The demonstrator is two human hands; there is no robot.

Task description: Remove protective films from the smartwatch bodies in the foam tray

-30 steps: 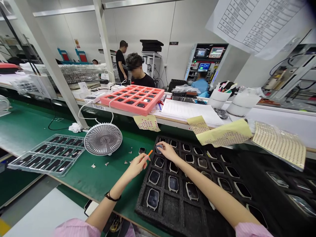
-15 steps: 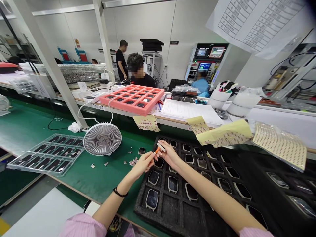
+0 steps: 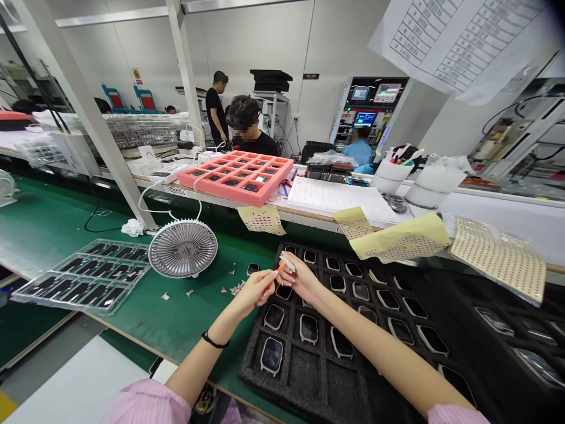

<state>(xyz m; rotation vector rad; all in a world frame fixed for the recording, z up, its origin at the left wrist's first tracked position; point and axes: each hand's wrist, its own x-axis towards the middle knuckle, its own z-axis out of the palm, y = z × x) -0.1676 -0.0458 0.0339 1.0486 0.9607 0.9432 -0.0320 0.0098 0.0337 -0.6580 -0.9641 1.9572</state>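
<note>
My left hand (image 3: 252, 292) is closed in a pinch round a thin orange stick-like tool (image 3: 281, 267); its exact kind is unclear. The tool's tip meets a small pale watch case (image 3: 288, 262), which my right hand (image 3: 304, 279) grips on edge. Most of the case is hidden by fingers. Both hands are above the far left corner of a black foam tray (image 3: 304, 377), where several square watches (image 3: 308, 328) lie face up in pockets. One more watch (image 3: 253, 269) rests on the green mat, left of the tray.
A round fan (image 3: 183, 248) stands left, beside a clear tray of black parts (image 3: 88, 274). Small scraps (image 3: 238, 288) litter the green mat (image 3: 176, 318). A pink foam tray (image 3: 238, 194) sits on the shelf ahead, with yellow sticker sheets (image 3: 401, 241) hanging off its edge. People are beyond.
My left hand has shifted slightly left and turned, and more of the orange tool shows through its fingers. My right hand still has the watch case in nearly the same spot.
</note>
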